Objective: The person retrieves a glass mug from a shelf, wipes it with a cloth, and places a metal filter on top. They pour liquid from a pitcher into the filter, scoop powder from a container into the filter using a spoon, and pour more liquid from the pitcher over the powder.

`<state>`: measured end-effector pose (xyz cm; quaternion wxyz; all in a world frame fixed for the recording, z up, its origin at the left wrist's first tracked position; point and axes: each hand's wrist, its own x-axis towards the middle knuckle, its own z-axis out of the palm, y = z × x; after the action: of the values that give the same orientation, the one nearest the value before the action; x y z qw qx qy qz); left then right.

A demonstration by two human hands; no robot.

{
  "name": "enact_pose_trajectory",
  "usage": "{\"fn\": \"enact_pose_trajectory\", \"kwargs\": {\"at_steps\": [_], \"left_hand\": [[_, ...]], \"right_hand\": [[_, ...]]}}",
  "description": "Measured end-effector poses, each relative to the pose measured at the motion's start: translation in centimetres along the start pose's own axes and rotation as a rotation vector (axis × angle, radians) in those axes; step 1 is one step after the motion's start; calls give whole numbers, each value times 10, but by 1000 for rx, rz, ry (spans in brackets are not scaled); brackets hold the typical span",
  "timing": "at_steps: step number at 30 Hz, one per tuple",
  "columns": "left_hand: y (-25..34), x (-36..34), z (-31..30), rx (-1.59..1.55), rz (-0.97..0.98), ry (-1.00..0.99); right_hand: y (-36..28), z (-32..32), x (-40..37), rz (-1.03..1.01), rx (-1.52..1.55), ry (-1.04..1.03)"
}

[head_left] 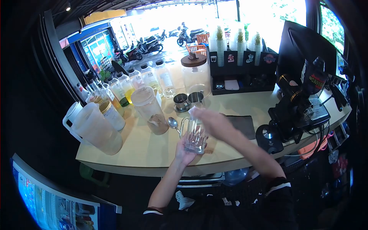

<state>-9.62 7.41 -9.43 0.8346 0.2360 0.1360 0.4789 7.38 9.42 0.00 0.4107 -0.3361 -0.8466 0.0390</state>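
Head view is showing the left hand [184,152] cupping the base of a clear glass mug [194,138], closed around it from below. The right hand [213,122] is lying over the mug's rim, blurred; its grip cannot be told. The mug is being held just above the counter [237,151] near its front edge, with a spoon [173,122] and a lidded jar [151,111] standing near.

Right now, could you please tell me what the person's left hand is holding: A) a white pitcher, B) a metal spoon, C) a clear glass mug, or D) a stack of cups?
C: the left hand cups the clear glass mug from below, with the right hand over its top.
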Motion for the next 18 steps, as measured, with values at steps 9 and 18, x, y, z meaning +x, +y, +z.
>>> {"fn": "enact_pose_trajectory", "kwargs": {"at_steps": [9,18], "left_hand": [[-4,-1,-2,-374,-41,-37],[-6,0,-27,-332,-14,-119]], "right_hand": [[-29,8,-53,124,466,191],[-9,11,-52,-99,299,179]]}}
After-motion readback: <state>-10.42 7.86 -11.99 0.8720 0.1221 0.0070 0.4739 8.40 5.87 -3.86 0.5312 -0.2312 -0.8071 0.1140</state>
